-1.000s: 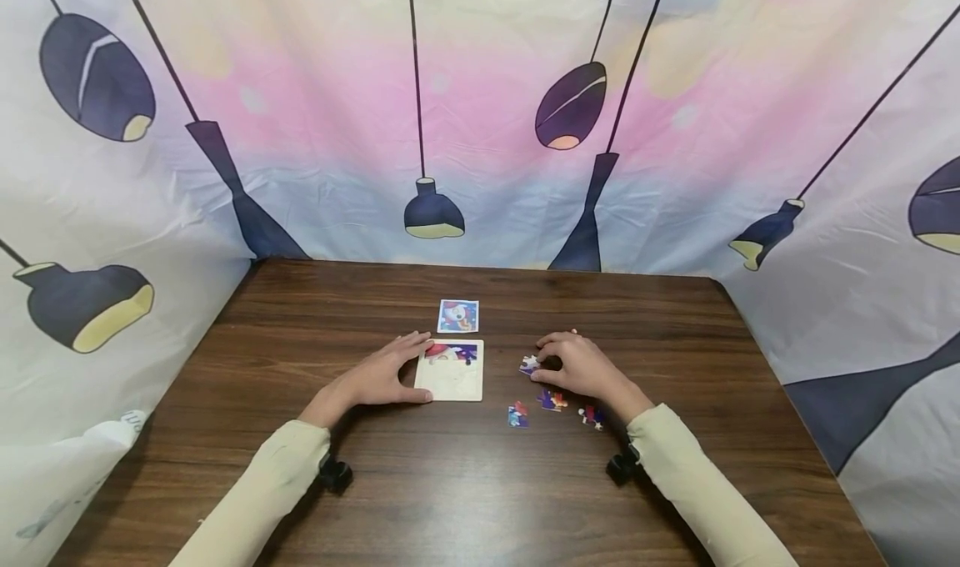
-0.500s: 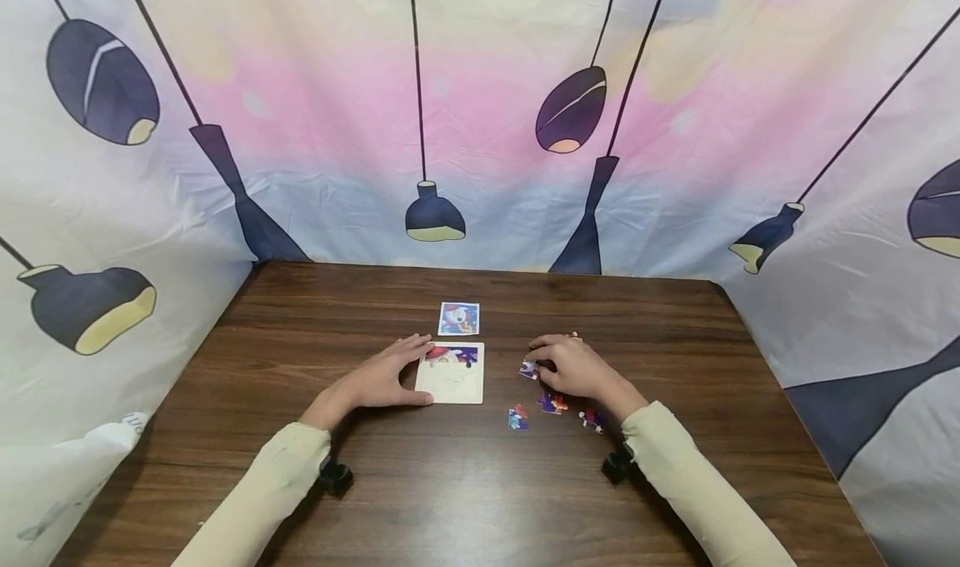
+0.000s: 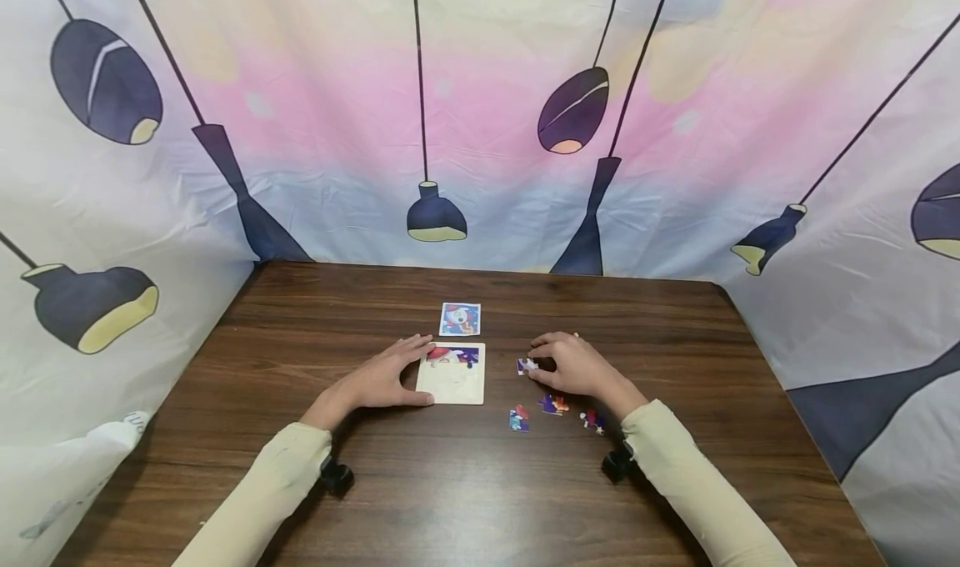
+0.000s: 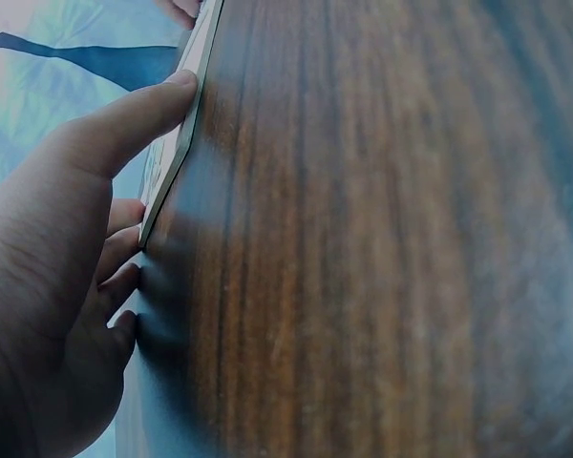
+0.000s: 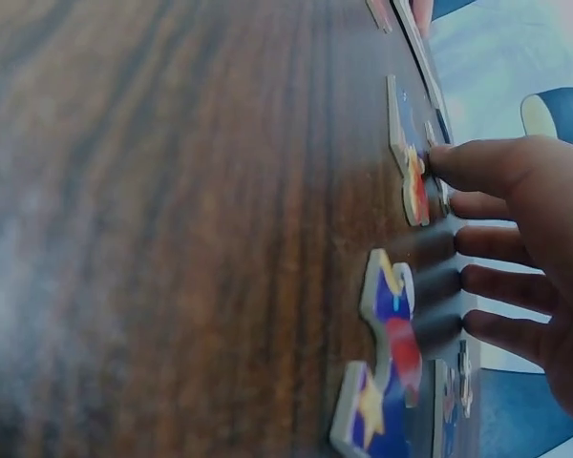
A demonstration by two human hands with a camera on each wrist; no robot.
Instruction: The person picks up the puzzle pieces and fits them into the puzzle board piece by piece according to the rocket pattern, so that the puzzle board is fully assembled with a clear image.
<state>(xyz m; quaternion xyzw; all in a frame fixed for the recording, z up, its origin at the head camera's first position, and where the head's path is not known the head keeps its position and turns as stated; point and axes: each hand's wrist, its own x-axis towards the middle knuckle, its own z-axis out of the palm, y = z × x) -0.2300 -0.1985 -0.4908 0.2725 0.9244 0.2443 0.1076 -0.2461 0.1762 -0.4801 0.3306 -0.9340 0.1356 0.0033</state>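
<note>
My left hand (image 3: 386, 378) holds the left side of a square, pale puzzle board (image 3: 457, 383), fingers at its far corner and thumb (image 4: 162, 105) on its near edge. The board's top strip carries a red, white and purple picture; the rest is bare. To the right, my right hand (image 3: 573, 363) pinches a small purple and white puzzle piece (image 3: 525, 367) on the table between thumb and fingers. In the right wrist view the thumb (image 5: 487, 164) partly hides that piece. Closer to me lie loose puzzle pieces: a blue and red one (image 3: 518, 418), a purple and orange one (image 3: 554, 404) and a dark red and purple cluster (image 3: 592, 421).
A small picture card (image 3: 460, 319) with a matching cartoon lies just beyond the board. More pieces lie beneath and behind the right hand, partly hidden. The brown wooden table (image 3: 360, 500) meets a printed cloth backdrop (image 3: 337, 217) at the back and sides.
The right hand's fingers have shifted, and the purple and white piece has turned slightly and slid a little left. The left hand and board stay in place.
</note>
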